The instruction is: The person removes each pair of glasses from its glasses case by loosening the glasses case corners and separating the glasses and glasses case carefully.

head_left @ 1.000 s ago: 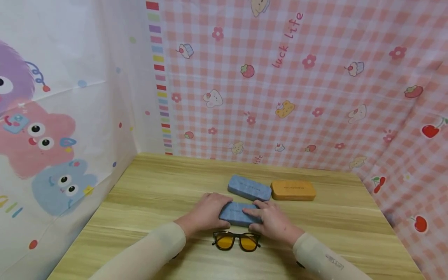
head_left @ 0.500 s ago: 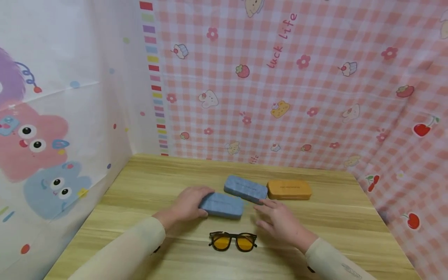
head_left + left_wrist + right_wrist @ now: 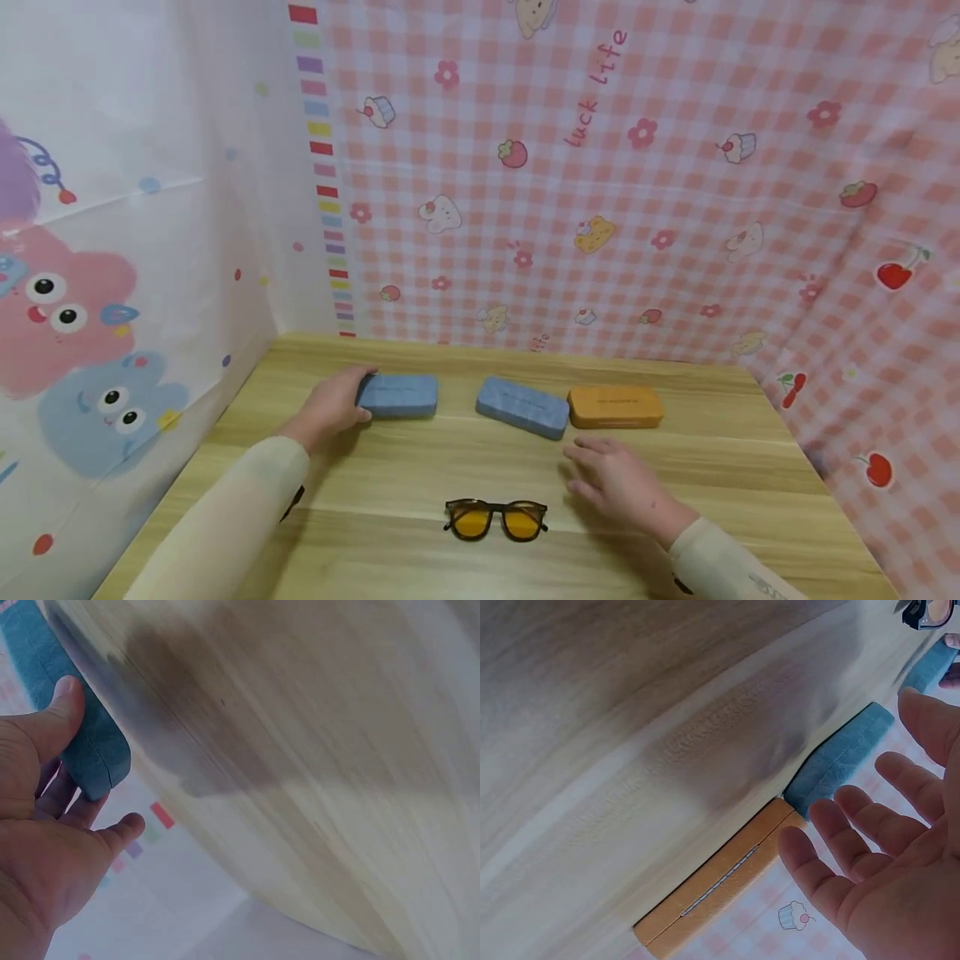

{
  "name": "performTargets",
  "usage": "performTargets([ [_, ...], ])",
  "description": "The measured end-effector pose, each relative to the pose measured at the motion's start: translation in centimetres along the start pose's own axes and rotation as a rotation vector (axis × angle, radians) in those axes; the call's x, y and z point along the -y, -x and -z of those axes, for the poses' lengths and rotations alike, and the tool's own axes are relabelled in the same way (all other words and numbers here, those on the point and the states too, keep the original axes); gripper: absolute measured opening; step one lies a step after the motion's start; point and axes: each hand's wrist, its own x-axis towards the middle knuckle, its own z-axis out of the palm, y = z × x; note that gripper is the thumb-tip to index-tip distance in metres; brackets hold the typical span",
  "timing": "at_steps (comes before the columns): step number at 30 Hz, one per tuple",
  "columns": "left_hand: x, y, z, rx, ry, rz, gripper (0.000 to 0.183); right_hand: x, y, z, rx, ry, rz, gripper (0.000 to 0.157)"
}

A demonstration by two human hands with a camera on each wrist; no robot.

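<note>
At the back left of the table, my left hand grips the left end of a blue glasses case. In the left wrist view the thumb lies along one side of that case, with fingers behind it. My right hand holds nothing; its fingers are relaxed, just in front of the other cases. A second blue glasses case lies at an angle at the back middle, its right end against an orange glasses case. The right wrist view shows a hinge along the orange case.
Black-framed glasses with yellow lenses lie on the wooden table near the front, between the forearms. A pink checked cloth hangs behind the table and along the right. A white cartoon-print cloth stands at the left.
My left hand has carried the blue case from the middle to the back left. My right hand has let go of that case and drawn away to the right.
</note>
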Motion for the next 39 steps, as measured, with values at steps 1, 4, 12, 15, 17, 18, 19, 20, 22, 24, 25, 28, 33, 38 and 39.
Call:
performTargets([
  [1, 0.2, -0.2, -0.1, 0.003, -0.006, 0.003, 0.079, 0.0, 0.0, 0.0, 0.002, -0.002, -0.002, 0.050],
  [4, 0.4, -0.8, -0.5, 0.010, -0.018, 0.011, 0.080, -0.1, 0.1, -0.2, 0.003, -0.007, 0.000, 0.050],
  [12, 0.1, -1.5, -1.1, 0.004, -0.045, 0.012, 0.073, -0.4, 0.1, -0.5, 0.031, -0.034, -0.009, 0.050],
  [15, 0.0, -1.5, -1.2, -0.002, -0.047, 0.016, 0.074, -0.4, 0.0, -0.6, 0.040, -0.035, -0.010, 0.049],
  [17, -0.1, -1.4, -1.2, -0.003, -0.058, 0.014, 0.075, -0.3, -0.1, -0.7, 0.048, -0.036, -0.010, 0.049],
  [18, -0.1, -1.4, -1.2, -0.004, -0.061, 0.014, 0.076, -0.3, -0.1, -0.7, 0.051, -0.037, -0.010, 0.049],
  [19, -0.1, -1.3, -1.3, -0.009, -0.069, 0.008, 0.078, -0.3, -0.1, -0.7, 0.056, -0.038, -0.010, 0.049],
  [20, -0.1, -1.2, -1.3, -0.018, -0.081, -0.003, 0.079, -0.3, -0.2, -0.8, 0.059, -0.041, -0.009, 0.049],
  [22, -0.2, -1.0, -1.4, -0.051, -0.098, -0.038, 0.080, -0.2, -0.2, -0.8, 0.065, -0.046, -0.009, 0.049],
  [24, -0.5, -0.7, -1.6, -0.113, -0.098, -0.088, 0.078, -0.1, -0.2, -0.9, 0.070, -0.052, -0.011, 0.048],
  [25, -0.7, -0.5, -1.8, -0.147, -0.099, -0.117, 0.075, -0.1, -0.2, -0.9, 0.071, -0.054, -0.011, 0.048],
  [28, -1.7, 0.2, -2.3, -0.233, -0.093, -0.206, 0.065, -0.1, -0.2, -1.1, 0.063, -0.061, -0.011, 0.048],
  [33, -3.9, 1.9, -3.4, -0.203, -0.067, -0.276, 0.056, -0.1, -0.7, -1.3, -0.018, -0.041, -0.013, 0.046],
  [38, -5.5, 3.1, -4.5, -0.127, -0.009, -0.261, 0.050, 0.0, -2.1, -1.0, -0.111, -0.023, -0.111, 0.042],
  [39, -5.8, 3.3, -4.7, -0.112, 0.007, -0.251, 0.047, 0.1, -2.5, -0.9, -0.119, -0.030, -0.137, 0.043],
])
